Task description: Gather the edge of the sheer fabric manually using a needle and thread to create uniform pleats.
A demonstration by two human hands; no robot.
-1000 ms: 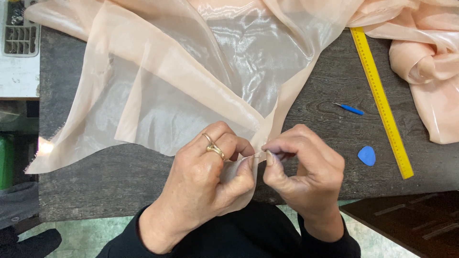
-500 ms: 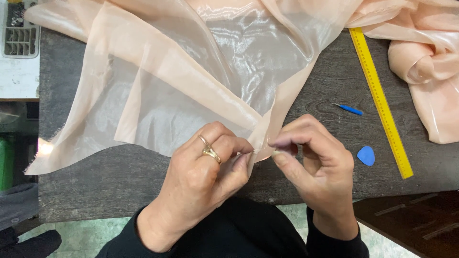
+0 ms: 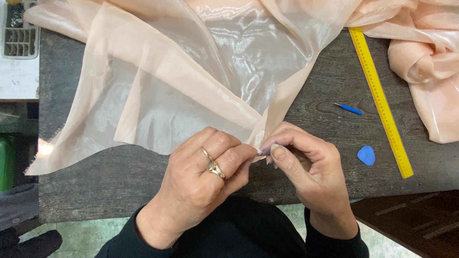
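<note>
A sheer peach fabric [image 3: 191, 71] is spread over a dark wooden table [image 3: 110, 181], with its corner point drawn toward the near edge. My left hand [image 3: 201, 181], with two rings on one finger, pinches that fabric corner from the left. My right hand [image 3: 306, 167] pinches the same corner from the right, thumb and forefinger pressed together at the folded edge. The fingertips of both hands nearly touch. Whether the right fingers also hold a pin or needle is hidden.
A yellow ruler [image 3: 380, 100] lies at the right. Beside it are a small blue tool [image 3: 350, 109] and a blue piece of tailor's chalk [image 3: 366, 155]. More bunched peach fabric [image 3: 425, 62] sits at the far right. A grey tray [image 3: 19, 33] rests on a white surface at the upper left.
My right hand drew back slightly to the right, then returned to the fabric corner. The left hand held the corner nearly still.
</note>
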